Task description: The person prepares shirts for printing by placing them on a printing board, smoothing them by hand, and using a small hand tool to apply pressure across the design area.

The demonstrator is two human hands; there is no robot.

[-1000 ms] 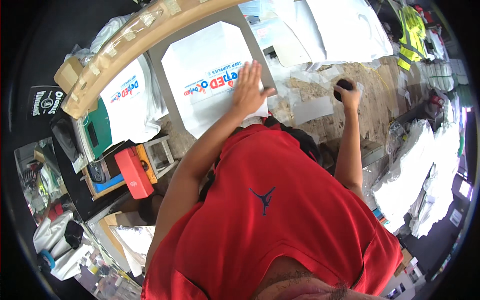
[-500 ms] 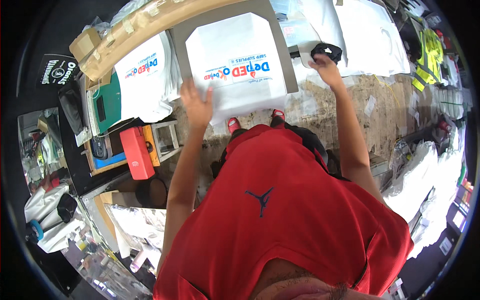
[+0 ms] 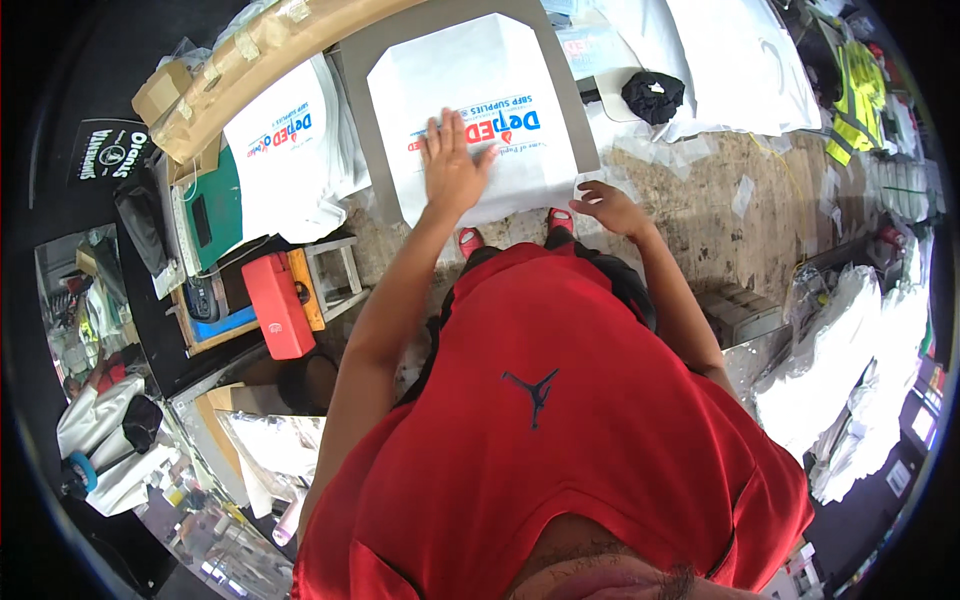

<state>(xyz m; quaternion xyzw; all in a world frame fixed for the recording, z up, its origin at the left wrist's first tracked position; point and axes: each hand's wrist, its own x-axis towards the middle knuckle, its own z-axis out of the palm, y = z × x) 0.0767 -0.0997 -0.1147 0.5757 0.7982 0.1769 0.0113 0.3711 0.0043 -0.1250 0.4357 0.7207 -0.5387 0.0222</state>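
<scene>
A white printed sheet, perhaps a flat bag [image 3: 480,80], lies on a grey board [image 3: 368,120], its cut-off corners at the far end. Blue and red print runs across its near half. My left hand [image 3: 457,168] rests over this print, palm down with the fingers stretched out, covering part of it. Beside the near right corner of the sheet is my right hand [image 3: 607,208]. Its fingers are slightly curled and apart, and nothing shows between them; whether they touch the sheet's edge I cannot tell.
A stack of similar printed sheets [image 3: 285,185] sits left of the board, with a brown taped cardboard roll [image 3: 270,65] behind. Rightward are a black cloth bundle [image 3: 653,97] and white material [image 3: 745,75]. A red case [image 3: 278,305] lies at left; red footwear [image 3: 561,221] shows below.
My left hand has moved right from the sheet's left edge onto its print. My right hand has come back from the black bundle to the near right corner.
</scene>
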